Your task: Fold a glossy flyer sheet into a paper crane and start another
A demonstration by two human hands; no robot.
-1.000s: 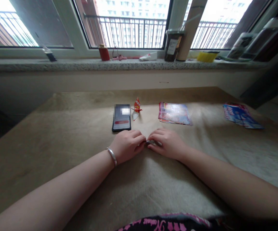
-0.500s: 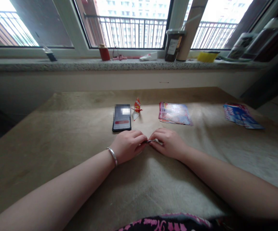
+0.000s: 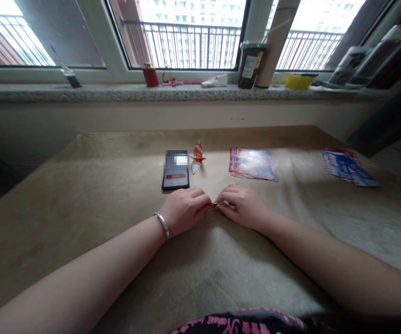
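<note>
Over the middle of the table [image 3: 200, 273], my left hand [image 3: 186, 208] and my right hand [image 3: 244, 207] meet almost fingertip to fingertip. Both are closed in a pinch on a small, thin folded strip [image 3: 217, 203], dark with a pale end, possibly paper; most of it is hidden by the fingers. Just beyond my left hand lies a black phone [image 3: 175, 178] with its screen lit and partly blurred out. Beside the phone stands a small red-orange folded paper piece [image 3: 199, 153] with a white tip.
A stack of colourful printed sheets [image 3: 253, 164] lies beyond my right hand. Blue printed packets [image 3: 351, 167] rest at the right. On the granite sill [image 3: 117, 94] stand a red thread spool [image 3: 150, 75], a dark lidded jar [image 3: 251, 65] and a yellow item [image 3: 300, 81].
Both hands keep nearly the same place and grip. The strip between the fingertips has shifted very slightly, and my left fingertips have drawn back a little to the left.
</note>
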